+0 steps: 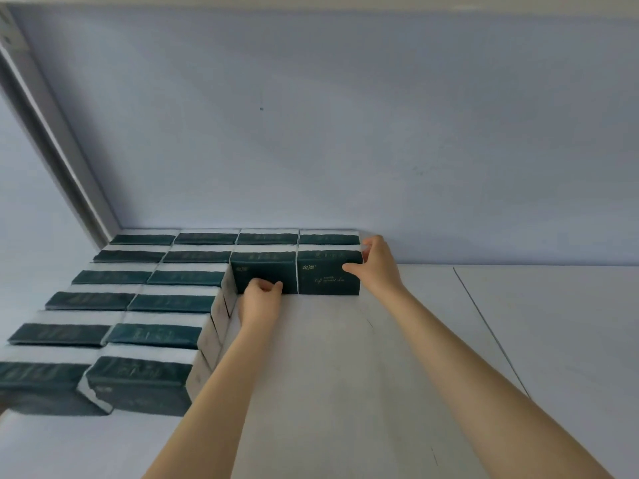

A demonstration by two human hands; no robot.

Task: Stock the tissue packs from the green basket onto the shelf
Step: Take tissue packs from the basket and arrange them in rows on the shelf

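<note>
on the white shelf (345, 357), a dark green plastic-wrapped tissue pack (325, 278) is grasped at its end by the right hand (378, 267). the neighbouring pack (262, 269) is touched by curled fingers of the left hand (259, 300); whether it is gripped cannot be told. the row could be skewed by uneven pushing.

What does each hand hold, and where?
The right hand grips the rightmost front tissue pack at its right end. The left hand touches the neighbouring pack in front; grip unclear.

Tissue packs (166, 299) left on shelf (380, 375)
</note>
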